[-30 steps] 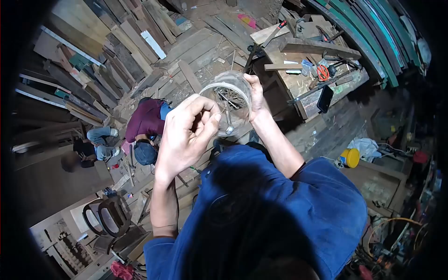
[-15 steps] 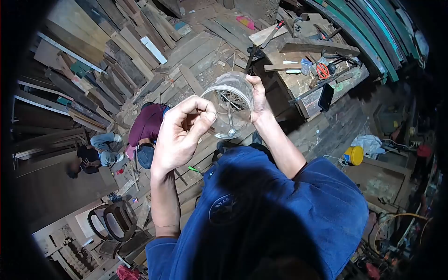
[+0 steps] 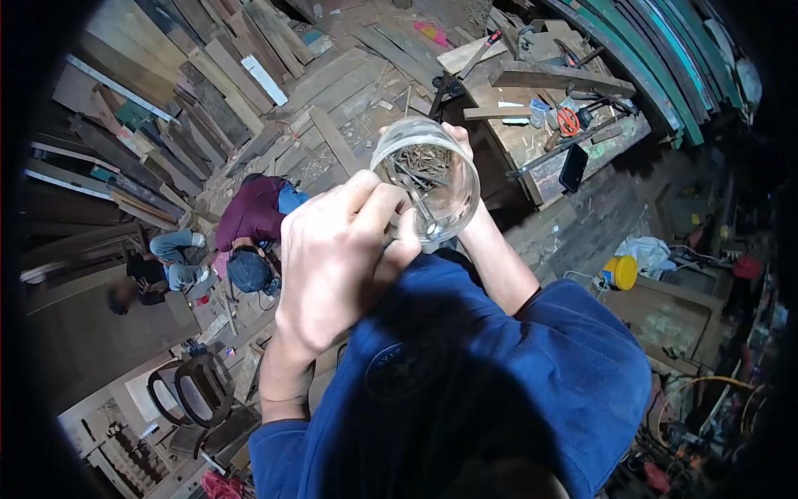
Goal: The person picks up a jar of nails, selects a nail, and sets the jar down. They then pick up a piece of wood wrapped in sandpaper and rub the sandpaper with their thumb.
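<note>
A clear round jar (image 3: pixel 467 195) is tilted with its open mouth facing me. Inside lies a pile of thin brown, nail-like pieces (image 3: pixel 422 161), along with a slim metal rod (image 3: pixel 426 209) that has a rounded shiny end. My right hand (image 3: pixel 458 138) grips the jar from behind; most of its fingers are hidden by the jar. At the near left of the rim is my left hand (image 3: pixel 339 249), its fingers curled together at the mouth. Whatever those fingertips hold, if anything, is hidden.
A workbench (image 3: pixel 549 179) at upper right carries a hammer-like tool, orange-handled scissors (image 3: pixel 568 121) and a black phone (image 3: pixel 573 168). Planks (image 3: pixel 224 91) lean at upper left. Two people sit low at left, one in a maroon shirt (image 3: pixel 251 214). A yellow bucket (image 3: pixel 619 272) stands right.
My left hand has moved right, from a pinch in front of the jar to its rim, back of the hand now showing. The jar has shifted slightly right and turned more towards me.
</note>
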Tool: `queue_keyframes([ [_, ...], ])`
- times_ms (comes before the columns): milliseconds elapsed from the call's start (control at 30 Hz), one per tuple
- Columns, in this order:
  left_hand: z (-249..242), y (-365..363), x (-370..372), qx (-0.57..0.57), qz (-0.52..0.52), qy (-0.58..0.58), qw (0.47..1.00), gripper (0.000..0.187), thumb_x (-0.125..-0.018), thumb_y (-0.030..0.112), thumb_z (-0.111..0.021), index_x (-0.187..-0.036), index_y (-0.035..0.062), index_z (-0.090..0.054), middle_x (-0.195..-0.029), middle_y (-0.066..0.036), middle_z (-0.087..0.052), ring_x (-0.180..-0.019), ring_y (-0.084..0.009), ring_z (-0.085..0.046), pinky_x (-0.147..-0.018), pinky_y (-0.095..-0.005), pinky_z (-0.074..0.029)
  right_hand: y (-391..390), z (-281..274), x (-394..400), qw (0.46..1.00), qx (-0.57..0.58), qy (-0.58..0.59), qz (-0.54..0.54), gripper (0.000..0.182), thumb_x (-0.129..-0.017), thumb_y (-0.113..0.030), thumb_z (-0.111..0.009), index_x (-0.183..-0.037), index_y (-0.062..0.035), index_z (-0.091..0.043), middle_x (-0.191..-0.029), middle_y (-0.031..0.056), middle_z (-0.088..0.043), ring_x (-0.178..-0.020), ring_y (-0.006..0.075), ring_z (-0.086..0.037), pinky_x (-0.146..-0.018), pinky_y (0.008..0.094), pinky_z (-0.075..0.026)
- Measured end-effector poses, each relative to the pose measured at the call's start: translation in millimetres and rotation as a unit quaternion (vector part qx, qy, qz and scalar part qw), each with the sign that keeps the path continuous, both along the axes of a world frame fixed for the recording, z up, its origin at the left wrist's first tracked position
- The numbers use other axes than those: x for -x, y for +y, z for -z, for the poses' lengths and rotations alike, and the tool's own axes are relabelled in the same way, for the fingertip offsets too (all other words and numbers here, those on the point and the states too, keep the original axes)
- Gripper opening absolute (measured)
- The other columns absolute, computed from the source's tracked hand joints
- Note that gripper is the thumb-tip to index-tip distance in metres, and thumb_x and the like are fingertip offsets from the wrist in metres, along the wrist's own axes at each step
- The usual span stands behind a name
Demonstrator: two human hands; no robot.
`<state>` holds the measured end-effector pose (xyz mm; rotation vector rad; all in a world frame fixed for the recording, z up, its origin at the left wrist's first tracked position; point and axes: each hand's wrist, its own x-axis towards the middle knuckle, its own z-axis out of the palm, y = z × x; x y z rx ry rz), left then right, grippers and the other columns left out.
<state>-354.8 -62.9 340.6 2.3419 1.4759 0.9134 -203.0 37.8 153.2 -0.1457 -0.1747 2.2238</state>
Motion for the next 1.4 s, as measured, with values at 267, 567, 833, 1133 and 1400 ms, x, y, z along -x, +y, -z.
queue_keyframes([
  [267,1.8,6.2,-3.1,-0.066,-0.01,0.085,0.994,0.014,-0.075,0.013,-0.073,-0.082,0.0061,-0.063,-0.069,-0.008,-0.055,-0.059,-0.026,-0.058,-0.055,-0.0349,-0.047,0.2,4.0,5.9,1.0,-0.017,-0.022,0.004,0.075,-0.086,-0.057,-0.049,-0.126,0.0068,-0.055,-0.116,0.0225,-0.064,-0.104,0.0327,-0.064,-0.094,0.0437,-0.053],
  [567,-1.8,6.8,-1.3,-0.048,-0.016,0.205,0.977,0.011,-0.075,0.01,-0.062,-0.084,0.0059,-0.058,-0.079,-0.006,-0.055,-0.069,-0.0215,-0.06,-0.064,-0.0348,-0.048,1.5,9.8,8.7,1.0,0.005,-0.028,0.007,0.071,-0.089,-0.055,-0.047,-0.128,0.0045,-0.054,-0.122,0.0208,-0.062,-0.108,0.0318,-0.063,-0.096,0.0452,-0.051],
  [833,-4.5,8.5,-2.5,-0.033,0.0,0.134,0.99,0.019,-0.074,0.012,-0.073,-0.092,0.0076,-0.067,-0.077,-0.007,-0.058,-0.066,-0.026,-0.06,-0.061,-0.0352,-0.048,4.9,13.9,6.3,1.0,-0.001,-0.016,0.012,0.076,-0.09,-0.057,-0.044,-0.13,0.0072,-0.051,-0.12,0.0229,-0.063,-0.107,0.0326,-0.063,-0.096,0.0441,-0.051],
  [1133,-11.7,8.1,-9.1,-0.012,0.006,0.163,0.987,0.018,-0.075,0.012,-0.074,-0.091,0.0092,-0.067,-0.075,-0.007,-0.057,-0.063,-0.0273,-0.058,-0.058,-0.0355,-0.046,4.9,0.0,-0.1,1.0,-0.012,-0.015,0.008,0.077,-0.091,-0.056,-0.043,-0.132,0.0093,-0.049,-0.116,0.0238,-0.064,-0.103,0.0328,-0.065,-0.093,0.0432,-0.053],
  [1400,-12.4,12.7,-10.3,-0.008,0.012,0.148,0.989,0.018,-0.075,0.011,-0.075,-0.09,0.0091,-0.067,-0.073,-0.007,-0.056,-0.062,-0.0274,-0.058,-0.057,-0.0358,-0.046,17.7,1.5,-4.3,1.0,-0.017,-0.003,-0.007,0.081,-0.089,-0.056,-0.045,-0.131,0.0123,-0.047,-0.114,0.0265,-0.063,-0.103,0.034,-0.065,-0.092,0.0442,-0.053],
])
